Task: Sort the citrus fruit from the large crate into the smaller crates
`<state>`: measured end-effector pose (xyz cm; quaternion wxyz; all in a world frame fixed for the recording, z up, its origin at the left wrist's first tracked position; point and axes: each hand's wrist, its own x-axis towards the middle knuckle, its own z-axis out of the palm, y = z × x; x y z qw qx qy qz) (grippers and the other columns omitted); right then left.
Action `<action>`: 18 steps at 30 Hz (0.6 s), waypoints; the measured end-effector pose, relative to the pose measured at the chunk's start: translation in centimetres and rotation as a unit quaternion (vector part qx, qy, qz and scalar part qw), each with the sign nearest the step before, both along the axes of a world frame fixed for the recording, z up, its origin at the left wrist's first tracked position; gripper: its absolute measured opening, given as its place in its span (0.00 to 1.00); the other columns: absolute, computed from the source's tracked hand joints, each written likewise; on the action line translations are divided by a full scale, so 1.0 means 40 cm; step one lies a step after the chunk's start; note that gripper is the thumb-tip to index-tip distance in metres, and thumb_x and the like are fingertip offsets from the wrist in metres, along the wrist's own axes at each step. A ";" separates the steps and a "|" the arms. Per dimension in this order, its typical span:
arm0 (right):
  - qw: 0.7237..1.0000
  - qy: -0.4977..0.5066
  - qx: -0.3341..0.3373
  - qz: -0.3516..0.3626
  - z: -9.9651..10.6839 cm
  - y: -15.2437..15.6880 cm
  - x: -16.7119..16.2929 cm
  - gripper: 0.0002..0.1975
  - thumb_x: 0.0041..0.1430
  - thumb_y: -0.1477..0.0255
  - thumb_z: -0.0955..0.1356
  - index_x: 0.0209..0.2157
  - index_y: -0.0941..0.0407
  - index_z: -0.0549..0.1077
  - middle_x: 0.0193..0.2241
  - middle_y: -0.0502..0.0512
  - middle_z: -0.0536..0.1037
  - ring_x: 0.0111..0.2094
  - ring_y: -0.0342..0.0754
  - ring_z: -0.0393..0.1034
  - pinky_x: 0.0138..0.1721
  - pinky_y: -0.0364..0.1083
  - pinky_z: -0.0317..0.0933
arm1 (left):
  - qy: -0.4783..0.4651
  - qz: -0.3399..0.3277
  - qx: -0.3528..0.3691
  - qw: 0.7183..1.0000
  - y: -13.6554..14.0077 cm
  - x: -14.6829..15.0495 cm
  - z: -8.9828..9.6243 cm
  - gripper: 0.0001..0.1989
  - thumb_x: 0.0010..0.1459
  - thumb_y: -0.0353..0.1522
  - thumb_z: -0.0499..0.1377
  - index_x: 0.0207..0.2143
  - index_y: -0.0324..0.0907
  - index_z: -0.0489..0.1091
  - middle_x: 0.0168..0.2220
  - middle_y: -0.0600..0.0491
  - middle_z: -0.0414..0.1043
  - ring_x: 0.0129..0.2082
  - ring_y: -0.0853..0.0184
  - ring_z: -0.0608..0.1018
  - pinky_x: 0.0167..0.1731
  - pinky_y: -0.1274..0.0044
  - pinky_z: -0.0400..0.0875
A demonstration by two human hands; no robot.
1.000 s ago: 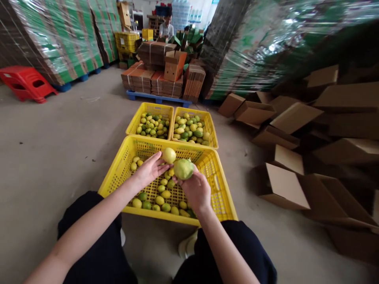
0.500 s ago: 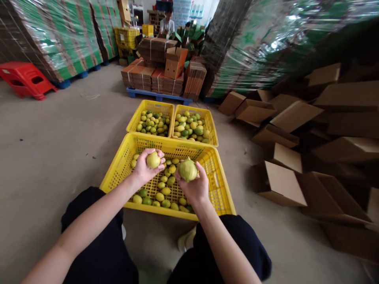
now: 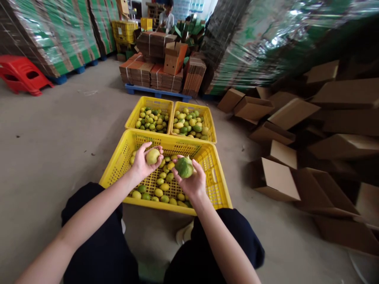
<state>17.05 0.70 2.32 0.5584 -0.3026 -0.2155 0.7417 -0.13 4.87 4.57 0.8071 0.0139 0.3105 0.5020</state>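
My left hand (image 3: 143, 161) holds a pale yellow lemon (image 3: 152, 156), its fingers curled under and behind the fruit. In my right hand (image 3: 195, 182) rests a larger green lemon (image 3: 184, 167) with a pointed tip, gripped between thumb and fingers. Both hands hang over a big yellow plastic crate (image 3: 220, 189) with slotted walls. Yellow and green lemons (image 3: 164, 187) lie in a loose layer on its floor; part of them is hidden by my hands and forearms.
Beyond it stand a left yellow crate (image 3: 132, 118) and a right yellow crate (image 3: 211, 126), both holding lemons. Cardboard boxes (image 3: 280, 179) lie piled at right. Flattened cartons (image 3: 134, 71) sit on a blue pallet (image 3: 142, 90). A red stool (image 3: 23, 75) is far left; a person (image 3: 166, 19) is behind.
The fruit in my right hand has turned from a yellow-green side to a dark green side. My left thumb has lifted away from its lemon. The view has shifted slightly.
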 end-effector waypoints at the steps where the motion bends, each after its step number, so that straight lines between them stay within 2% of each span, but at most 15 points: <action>1: 1.000 -0.002 0.010 0.010 -0.001 0.000 0.002 0.17 0.53 0.60 0.67 0.40 0.55 0.76 0.36 0.56 0.80 0.32 0.49 0.74 0.32 0.48 0.72 | -0.003 0.011 0.002 1.000 -0.002 0.001 0.003 0.11 0.61 0.33 0.51 0.35 0.35 0.69 0.25 0.49 0.72 0.23 0.69 0.77 0.23 0.81 0.77; 4: 0.999 -0.005 0.031 0.032 -0.009 0.008 0.010 0.18 0.51 0.61 0.66 0.41 0.54 0.75 0.38 0.57 0.81 0.39 0.54 0.76 0.41 0.56 0.73 | -0.003 0.029 -0.006 1.000 -0.003 0.011 0.004 0.12 0.59 0.29 0.49 0.40 0.33 0.69 0.29 0.44 0.75 0.34 0.62 0.82 0.35 0.76 0.81; 6: 0.999 0.000 0.013 0.037 -0.019 0.018 0.013 0.17 0.52 0.60 0.67 0.39 0.56 0.75 0.34 0.57 0.81 0.37 0.53 0.77 0.43 0.54 0.73 | 0.009 0.000 -0.002 1.000 -0.001 0.017 -0.005 0.14 0.61 0.29 0.49 0.45 0.31 0.68 0.32 0.41 0.76 0.38 0.60 0.82 0.37 0.76 0.81; 9: 0.998 0.002 -0.028 0.060 -0.031 0.030 0.012 0.22 0.56 0.52 0.67 0.36 0.58 0.76 0.29 0.57 0.81 0.30 0.50 0.77 0.39 0.49 0.73 | 0.023 -0.061 0.012 0.998 0.002 0.019 -0.027 0.16 0.65 0.33 0.49 0.48 0.30 0.67 0.32 0.42 0.76 0.34 0.62 0.83 0.33 0.78 0.80; 13: 0.996 -0.002 -0.057 0.066 -0.035 0.035 0.007 0.28 0.56 0.44 0.65 0.32 0.58 0.76 0.26 0.56 0.80 0.26 0.48 0.75 0.31 0.47 0.72 | 0.011 -0.122 0.039 0.992 0.008 0.014 -0.053 0.21 0.67 0.43 0.48 0.42 0.33 0.69 0.29 0.46 0.74 0.24 0.67 0.80 0.25 0.80 0.77; 16: 0.997 -0.022 -0.054 0.055 -0.031 0.034 0.005 0.29 0.53 0.43 0.66 0.31 0.57 0.76 0.26 0.56 0.80 0.25 0.48 0.75 0.32 0.47 0.72 | 0.026 -0.134 0.054 0.989 0.012 0.014 -0.060 0.26 0.67 0.48 0.44 0.38 0.35 0.69 0.25 0.52 0.69 0.16 0.73 0.72 0.17 0.82 0.70; 18: 0.997 -0.055 -0.035 0.038 -0.024 0.032 0.003 0.29 0.50 0.43 0.69 0.33 0.57 0.77 0.29 0.56 0.81 0.28 0.49 0.76 0.35 0.48 0.72 | 0.087 -0.108 0.085 0.987 0.008 0.020 -0.059 0.26 0.66 0.48 0.45 0.35 0.36 0.69 0.24 0.54 0.67 0.16 0.74 0.70 0.17 0.83 0.69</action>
